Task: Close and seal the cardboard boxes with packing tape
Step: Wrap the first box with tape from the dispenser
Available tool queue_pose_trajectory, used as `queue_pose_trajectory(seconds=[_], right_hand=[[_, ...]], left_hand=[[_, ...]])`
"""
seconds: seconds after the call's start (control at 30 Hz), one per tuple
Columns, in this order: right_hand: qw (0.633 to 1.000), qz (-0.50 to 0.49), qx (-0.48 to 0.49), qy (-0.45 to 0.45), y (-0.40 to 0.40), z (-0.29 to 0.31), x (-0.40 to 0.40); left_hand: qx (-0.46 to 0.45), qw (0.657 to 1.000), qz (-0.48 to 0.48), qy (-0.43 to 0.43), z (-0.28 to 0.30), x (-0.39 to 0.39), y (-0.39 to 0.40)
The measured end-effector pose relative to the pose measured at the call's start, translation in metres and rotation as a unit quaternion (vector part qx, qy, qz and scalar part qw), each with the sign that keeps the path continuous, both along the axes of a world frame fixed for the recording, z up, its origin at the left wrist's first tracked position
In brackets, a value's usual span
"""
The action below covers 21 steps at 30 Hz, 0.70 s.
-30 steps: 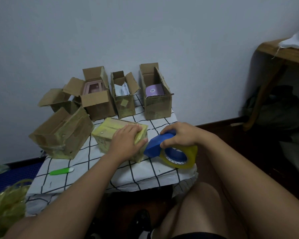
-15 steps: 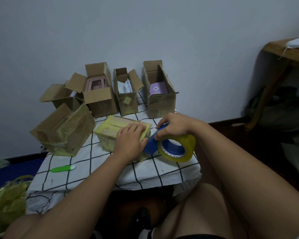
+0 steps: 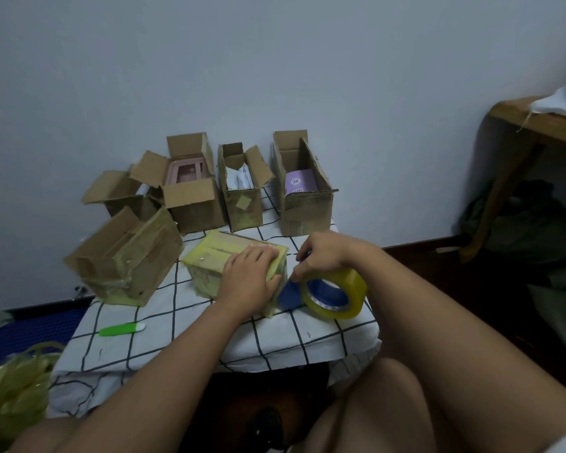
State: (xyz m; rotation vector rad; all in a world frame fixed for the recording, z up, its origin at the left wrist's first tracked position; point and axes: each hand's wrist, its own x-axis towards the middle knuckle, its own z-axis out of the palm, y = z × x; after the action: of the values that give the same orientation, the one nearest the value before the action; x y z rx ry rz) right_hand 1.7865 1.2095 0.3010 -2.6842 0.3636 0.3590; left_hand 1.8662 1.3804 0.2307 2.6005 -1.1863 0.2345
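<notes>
The left hand (image 3: 249,282) pressed flat on the box (image 3: 232,266); the right hand (image 3: 321,259) gripped the tape roll (image 3: 334,294). Slack could have wrinkled the tape.

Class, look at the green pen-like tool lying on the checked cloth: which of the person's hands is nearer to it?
Left. The left hand rests on the taped box, up and right of the green tool. The right hand grips the tape roll, farther right.

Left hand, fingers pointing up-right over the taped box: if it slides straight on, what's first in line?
Probably the right hand, gripping the tape roll just past the taped box under the left hand; depth is unclear.
</notes>
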Motion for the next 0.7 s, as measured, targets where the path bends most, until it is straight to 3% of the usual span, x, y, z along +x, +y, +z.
queue_pose_trajectory(seconds=[0.27, 0.47, 0.7], right_hand=[[0.992, -0.089, 0.019, -0.085, -0.038, 0.026, -0.041], [0.981, -0.113, 0.065, -0.143, -0.026, 0.008, -0.042], [0.935, -0.189, 0.150, -0.260, -0.005, -0.028, -0.019]], left_hand=[[0.057, 0.992, -0.097, 0.054, 0.012, 0.008, 0.037], [0.115, 0.993, 0.025, 0.016, 0.000, 0.011, 0.043], [0.155, 0.986, -0.062, -0.021, 0.007, 0.022, 0.060]])
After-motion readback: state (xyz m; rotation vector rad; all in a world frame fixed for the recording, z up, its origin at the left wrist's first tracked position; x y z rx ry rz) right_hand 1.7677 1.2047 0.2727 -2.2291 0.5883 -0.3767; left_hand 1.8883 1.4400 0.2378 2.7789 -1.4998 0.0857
